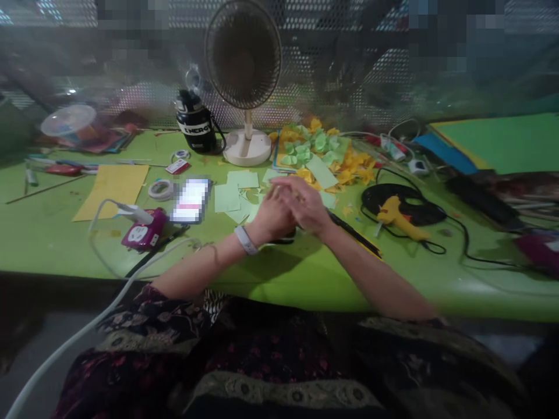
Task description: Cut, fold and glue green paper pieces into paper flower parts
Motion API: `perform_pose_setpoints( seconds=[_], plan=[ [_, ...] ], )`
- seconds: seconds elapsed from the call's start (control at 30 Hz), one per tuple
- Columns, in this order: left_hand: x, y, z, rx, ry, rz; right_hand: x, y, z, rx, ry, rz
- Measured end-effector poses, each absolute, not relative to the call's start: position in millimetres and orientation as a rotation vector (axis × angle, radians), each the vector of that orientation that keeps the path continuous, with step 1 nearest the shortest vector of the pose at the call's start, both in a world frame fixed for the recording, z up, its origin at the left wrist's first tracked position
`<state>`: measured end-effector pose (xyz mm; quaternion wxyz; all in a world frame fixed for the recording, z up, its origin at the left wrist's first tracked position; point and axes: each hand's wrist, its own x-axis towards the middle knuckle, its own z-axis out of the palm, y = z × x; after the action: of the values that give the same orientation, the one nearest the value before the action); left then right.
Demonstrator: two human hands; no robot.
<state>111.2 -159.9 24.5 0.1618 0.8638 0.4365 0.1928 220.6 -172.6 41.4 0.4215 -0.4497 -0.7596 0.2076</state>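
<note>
Over the middle of the green table, my left hand and my right hand are pressed together. The right fingers lie across the left fingers. Both hands look closed on each other; anything between them is hidden. A pale band circles my left wrist. Beneath the hands a dark object shows only in part. Light green paper squares and scraps lie just left of and beyond them. Behind them sits a pile of green paper pieces and yellow-orange paper pieces. A black-and-yellow cutter-like tool lies to the right.
A fan and a black bottle stand at the back. Leftward are a phone, a tape roll, a purple power socket and yellow paper. A yellow glue gun with cables lies right.
</note>
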Motion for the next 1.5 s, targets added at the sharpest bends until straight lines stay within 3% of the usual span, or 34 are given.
perform_pose_setpoints(
  seconds=[0.1,0.2,0.3,0.57,0.77,0.93,1.03,1.13,1.5],
  plan=[
    [69,-165,35,2.535,1.131,0.649,250,-185,52,-1.455,-1.711,0.576],
    [40,-166,30,2.55,1.023,0.582,271,-192,49,-1.779,-1.854,0.91],
    [28,-164,18,2.624,0.855,0.496,275,-192,37,-1.79,-1.923,1.24],
    [29,-162,3,2.695,0.803,0.412,263,-190,20,-1.704,-1.817,1.567],
    [25,-162,3,2.593,0.828,0.522,278,-185,28,-1.799,-1.709,1.413],
    [28,-166,14,2.282,0.846,0.74,284,-185,36,-1.588,-1.385,1.129],
    [36,-166,18,1.77,0.845,0.906,275,-191,37,-1.449,-1.475,1.206],
    [47,-162,18,1.422,0.727,0.784,264,-197,37,-1.364,-1.538,1.259],
    [58,-159,10,1.254,0.787,0.79,257,-202,34,-1.246,-1.548,1.344]
  ],
)
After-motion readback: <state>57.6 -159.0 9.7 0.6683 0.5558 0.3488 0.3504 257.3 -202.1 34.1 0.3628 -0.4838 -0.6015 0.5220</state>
